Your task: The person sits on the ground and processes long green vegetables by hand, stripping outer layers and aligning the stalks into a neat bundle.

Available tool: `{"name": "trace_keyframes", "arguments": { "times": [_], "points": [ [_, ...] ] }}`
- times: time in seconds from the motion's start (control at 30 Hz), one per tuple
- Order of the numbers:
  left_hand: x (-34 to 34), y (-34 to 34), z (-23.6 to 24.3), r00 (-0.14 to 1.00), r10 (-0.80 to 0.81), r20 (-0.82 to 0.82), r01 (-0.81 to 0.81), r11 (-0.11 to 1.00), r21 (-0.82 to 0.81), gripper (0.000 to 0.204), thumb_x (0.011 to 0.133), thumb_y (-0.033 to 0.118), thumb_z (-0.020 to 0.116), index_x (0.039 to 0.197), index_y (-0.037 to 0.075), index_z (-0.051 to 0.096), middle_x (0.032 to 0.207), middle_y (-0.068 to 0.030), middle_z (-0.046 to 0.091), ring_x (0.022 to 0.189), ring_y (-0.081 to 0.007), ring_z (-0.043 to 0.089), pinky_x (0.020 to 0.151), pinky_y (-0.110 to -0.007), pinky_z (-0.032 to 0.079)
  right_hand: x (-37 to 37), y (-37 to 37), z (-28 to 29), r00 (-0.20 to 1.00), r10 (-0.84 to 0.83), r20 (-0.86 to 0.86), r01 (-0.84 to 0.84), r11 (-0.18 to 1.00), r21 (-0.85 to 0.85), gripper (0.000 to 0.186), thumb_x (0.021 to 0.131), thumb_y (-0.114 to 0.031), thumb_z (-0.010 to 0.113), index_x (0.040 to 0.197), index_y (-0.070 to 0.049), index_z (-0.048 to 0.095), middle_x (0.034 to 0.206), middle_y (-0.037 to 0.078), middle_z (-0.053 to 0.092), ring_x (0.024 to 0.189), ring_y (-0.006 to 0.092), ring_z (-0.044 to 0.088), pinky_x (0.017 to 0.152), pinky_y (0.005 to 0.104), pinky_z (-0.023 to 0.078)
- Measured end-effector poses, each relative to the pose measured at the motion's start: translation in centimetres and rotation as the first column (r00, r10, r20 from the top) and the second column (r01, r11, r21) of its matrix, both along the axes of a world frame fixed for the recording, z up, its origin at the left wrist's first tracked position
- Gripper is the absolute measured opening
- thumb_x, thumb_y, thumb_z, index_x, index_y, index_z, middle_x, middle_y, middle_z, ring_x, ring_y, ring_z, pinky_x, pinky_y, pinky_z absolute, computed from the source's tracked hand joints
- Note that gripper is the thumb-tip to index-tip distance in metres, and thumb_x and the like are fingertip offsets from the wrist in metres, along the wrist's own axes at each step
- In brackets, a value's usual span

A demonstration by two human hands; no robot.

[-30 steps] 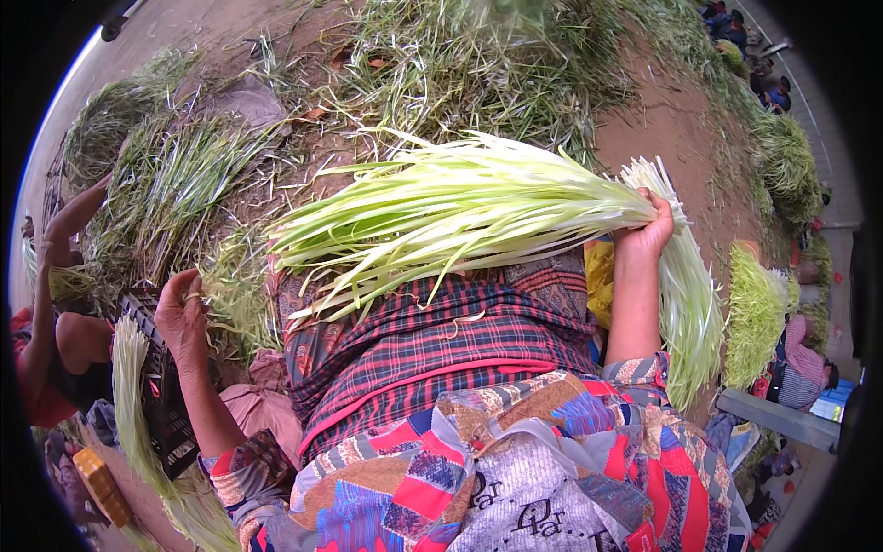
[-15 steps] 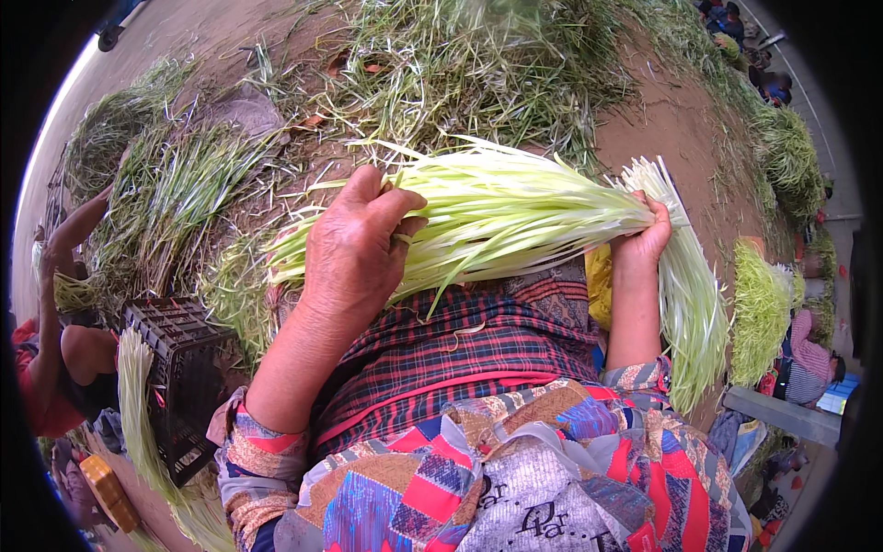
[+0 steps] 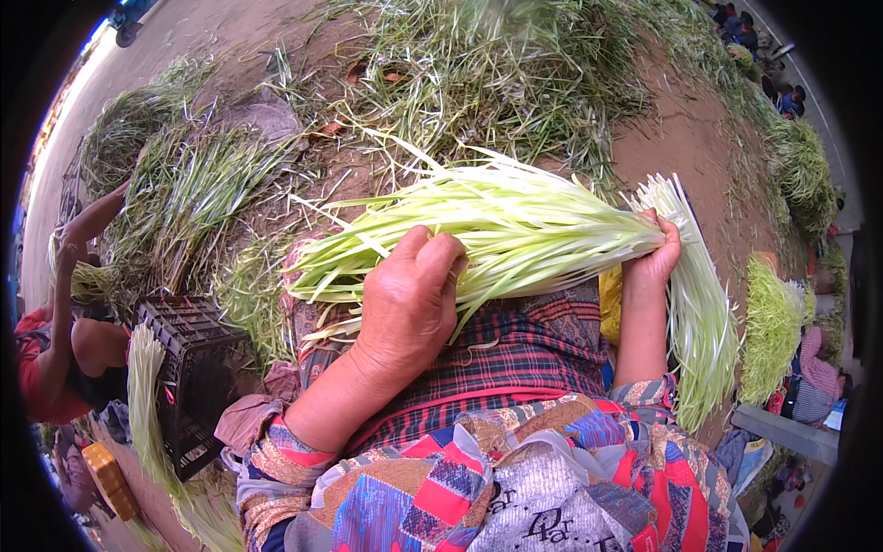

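1. In the head view, a bunch of long green leaves (image 3: 515, 216) lies sideways across the person's lap, its pale gathered end to the right and its loose green tips spreading to the left.
2. The right hand (image 3: 657, 250) is closed around this pale end. Its fingers are bent firmly, with the bunch inside the grip, and the leaves go out from the hand toward the left.
3. The left hand (image 3: 412, 299) is over the near side of the bunch, around the middle of its green part. Its fingers are curled in, thumb and forefinger close together at the top. Leaves are just beyond these fingers and also to both sides; whether a leaf is pinched between them, I cannot tell.
4. Under the bunch, a checked cloth (image 3: 460, 386) in red and dark colours covers the lap.
5. Just right of the right hand, a second bunch of pale stalks (image 3: 701, 322) lies with its cut ends far and its green tips near.
6. At the left there is a black crate (image 3: 198, 345), with another long bunch (image 3: 147, 386) beside it. A yellow container (image 3: 108, 480) is near and farther left.
7. On the far side, a large heap of grassy leaves (image 3: 497, 92) covers the brown ground (image 3: 681, 120).
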State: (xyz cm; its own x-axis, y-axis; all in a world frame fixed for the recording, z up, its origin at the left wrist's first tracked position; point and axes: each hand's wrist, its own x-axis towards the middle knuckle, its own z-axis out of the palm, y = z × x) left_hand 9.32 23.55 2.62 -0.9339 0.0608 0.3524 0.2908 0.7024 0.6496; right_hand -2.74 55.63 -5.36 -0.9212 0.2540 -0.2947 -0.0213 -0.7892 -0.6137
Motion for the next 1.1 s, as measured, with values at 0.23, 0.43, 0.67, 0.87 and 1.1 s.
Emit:
{"name": "trace_keyframes", "arguments": {
  "times": [0.23,0.43,0.67,0.87,1.1],
  "points": [
    [-1.7,-5.3,1.9,0.939,0.224,0.262,-0.336,0.771,0.542,0.005,0.087,0.006,0.063,0.086,0.002,0.06,0.072,0.0045,0.052,0.065,-0.0016,0.043,0.056,-0.017,0.035,0.1,0.2,-0.3,0.991,0.101,-0.087,-0.113,0.984,-0.138,0.011,0.076,-0.016,0.05,0.075,-0.005,0.046,0.069,0.005,0.05,0.067,0.0206,0.05,0.07,0.0334,0.045],
    [-5.1,-4.6,0.9,0.991,0.104,0.09,-0.083,0.974,-0.21,0.01,0.076,0.007,0.069,0.085,0.007,0.067,0.078,-0.0097,0.057,0.07,-0.0268,0.06,0.062,-0.039,0.049,0.1,-0.3,-0.3,0.995,0.06,-0.074,-0.067,0.993,-0.097,0.009,0.077,-0.012,0.047,0.077,-0.003,0.048,0.072,0.007,0.053,0.069,0.0196,0.051,0.07,0.0313,0.045],
    [-5.2,-2.5,-0.6,0.998,0.009,-0.054,-0.014,0.995,-0.095,0.006,0.074,0.002,0.066,0.079,0.005,0.063,0.077,-0.0127,0.057,0.066,-0.0322,0.06,0.058,-0.039,0.049,0.2,0.5,-0.6,0.99,0.102,-0.094,-0.111,0.99,-0.087,0.01,0.075,-0.015,0.049,0.075,-0.006,0.045,0.068,0.004,0.048,0.069,0.0197,0.049,0.072,0.0325,0.044],
    [-2.7,-8.8,-0.2,0.945,0.228,0.234,-0.325,0.713,0.622,0.002,0.084,0.007,0.067,0.084,0.006,0.066,0.07,0.0046,0.058,0.061,-0.004,0.047,0.053,-0.019,0.039,-0.3,1.2,-0.7,0.982,0.151,-0.113,-0.173,0.96,-0.221,0.009,0.075,-0.013,0.048,0.072,-0.006,0.044,0.067,0.004,0.047,0.069,0.019,0.049,0.072,0.0328,0.044],
    [2.9,-20.1,-0.1,0.689,0.721,-0.068,-0.724,0.689,-0.033,0.015,0.084,0.012,0.066,0.097,0.006,0.067,0.093,-0.0063,0.065,0.079,-0.0173,0.061,0.073,-0.03,0.049,-0.1,1.3,-0.9,0.972,0.189,-0.14,-0.207,0.971,-0.122,0.01,0.074,-0.01,0.048,0.079,-0.003,0.044,0.073,0.006,0.049,0.073,0.0198,0.05,0.076,0.0334,0.044]
  ]
}}
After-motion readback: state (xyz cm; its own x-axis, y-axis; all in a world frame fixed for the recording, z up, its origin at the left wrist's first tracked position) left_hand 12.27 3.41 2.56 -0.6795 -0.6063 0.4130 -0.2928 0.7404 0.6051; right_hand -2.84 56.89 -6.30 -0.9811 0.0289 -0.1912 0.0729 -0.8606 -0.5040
